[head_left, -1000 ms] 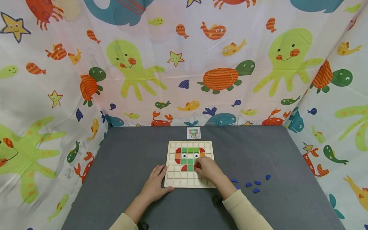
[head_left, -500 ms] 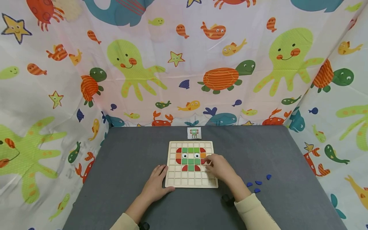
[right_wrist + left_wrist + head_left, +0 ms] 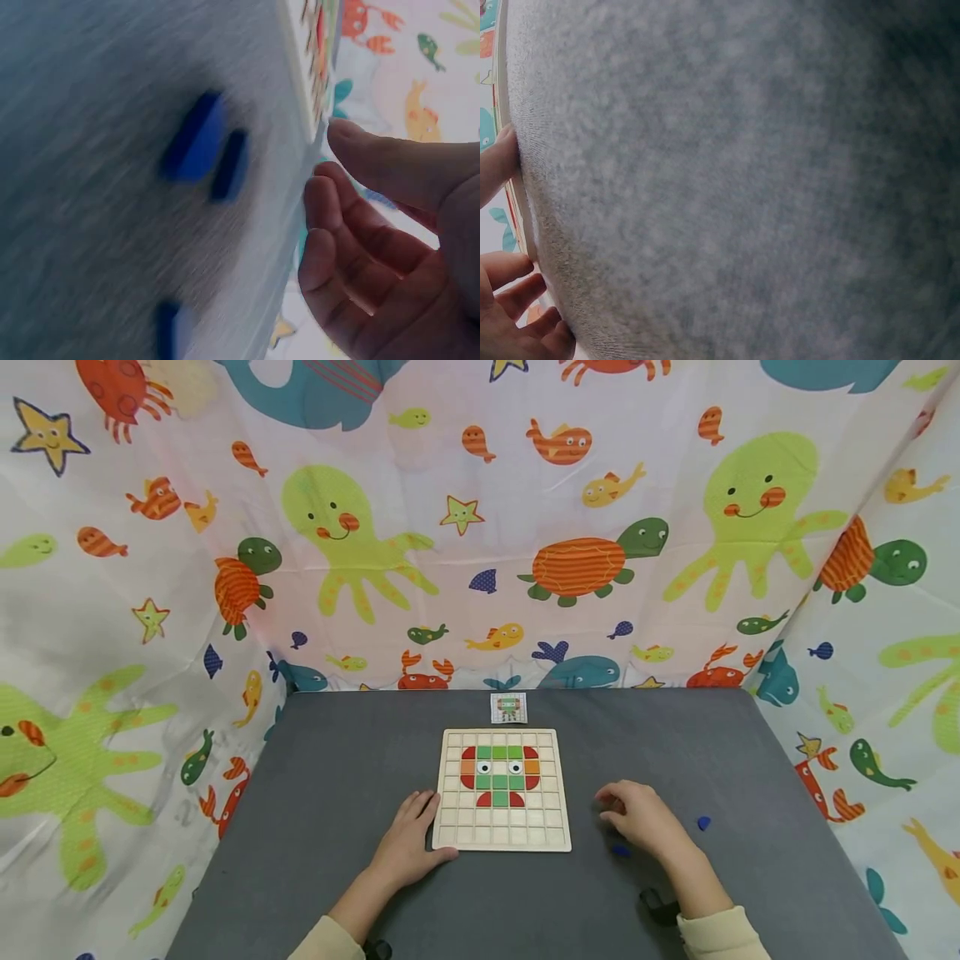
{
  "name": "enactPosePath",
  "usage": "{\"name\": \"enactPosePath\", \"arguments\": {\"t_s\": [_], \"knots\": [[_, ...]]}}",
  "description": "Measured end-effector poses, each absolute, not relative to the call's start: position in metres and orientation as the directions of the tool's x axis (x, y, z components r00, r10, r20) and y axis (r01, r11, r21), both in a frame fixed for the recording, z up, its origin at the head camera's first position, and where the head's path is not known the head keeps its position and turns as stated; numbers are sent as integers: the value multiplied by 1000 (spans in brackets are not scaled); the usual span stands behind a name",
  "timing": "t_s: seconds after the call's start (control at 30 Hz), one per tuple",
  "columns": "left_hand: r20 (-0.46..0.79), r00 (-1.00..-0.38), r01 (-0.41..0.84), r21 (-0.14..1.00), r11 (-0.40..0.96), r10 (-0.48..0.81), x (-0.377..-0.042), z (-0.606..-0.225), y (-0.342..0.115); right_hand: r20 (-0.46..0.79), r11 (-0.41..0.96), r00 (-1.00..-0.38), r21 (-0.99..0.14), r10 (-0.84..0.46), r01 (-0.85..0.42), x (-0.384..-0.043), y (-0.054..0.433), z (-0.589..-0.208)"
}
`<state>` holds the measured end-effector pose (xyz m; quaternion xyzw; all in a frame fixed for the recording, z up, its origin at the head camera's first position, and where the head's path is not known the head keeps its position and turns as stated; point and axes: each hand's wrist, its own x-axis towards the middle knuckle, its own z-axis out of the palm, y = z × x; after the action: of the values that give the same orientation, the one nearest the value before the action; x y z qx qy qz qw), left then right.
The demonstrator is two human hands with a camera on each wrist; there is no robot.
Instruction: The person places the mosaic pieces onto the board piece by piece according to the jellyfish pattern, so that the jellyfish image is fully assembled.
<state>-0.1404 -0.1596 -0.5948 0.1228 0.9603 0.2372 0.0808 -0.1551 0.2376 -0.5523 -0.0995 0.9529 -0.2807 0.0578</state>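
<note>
A square wooden grid board (image 3: 502,837) lies on the table, its upper cells filled with red, green and orange pieces and two eye pieces (image 3: 515,767). My left hand (image 3: 405,843) rests at the board's lower left corner, fingertips on the left edge and thumb by the front edge. To the right of the board, my right hand (image 3: 641,817) hovers above the table with loosely bent fingers and nothing in them. Beneath and beside it are small blue pieces (image 3: 621,851), some hidden by the hand in the head view. The right wrist view shows several blue pieces (image 3: 196,139) below the fingers.
A small printed card (image 3: 508,708) with a coloured grid picture lies behind the board. One blue piece (image 3: 703,822) sits to the right of my right hand. A curtain with sea animals (image 3: 577,568) hangs behind the grey table (image 3: 337,760).
My right hand has left the red piece at the board's right side and moved right, over the blue pieces. A red piece now sits right of the lowest green one. The left hand stays put.
</note>
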Motion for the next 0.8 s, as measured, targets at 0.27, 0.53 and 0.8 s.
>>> {"name": "enactPosePath", "arguments": {"t_s": [0.27,0.53,0.8], "knots": [[-104,-957,192,463,865,269,-142,-596,-160,-104,815,-969,-565,-224,-128,-143,255,-570],[-101,-957,196,469,861,273,-142,-600,-159,-49,845,-971,-503,-235,-180,-143,254,-573],[-98,-959,191,472,861,266,-141,-600,-159,-2,855,-959,-453,-284,-252,-142,253,-573]]}}
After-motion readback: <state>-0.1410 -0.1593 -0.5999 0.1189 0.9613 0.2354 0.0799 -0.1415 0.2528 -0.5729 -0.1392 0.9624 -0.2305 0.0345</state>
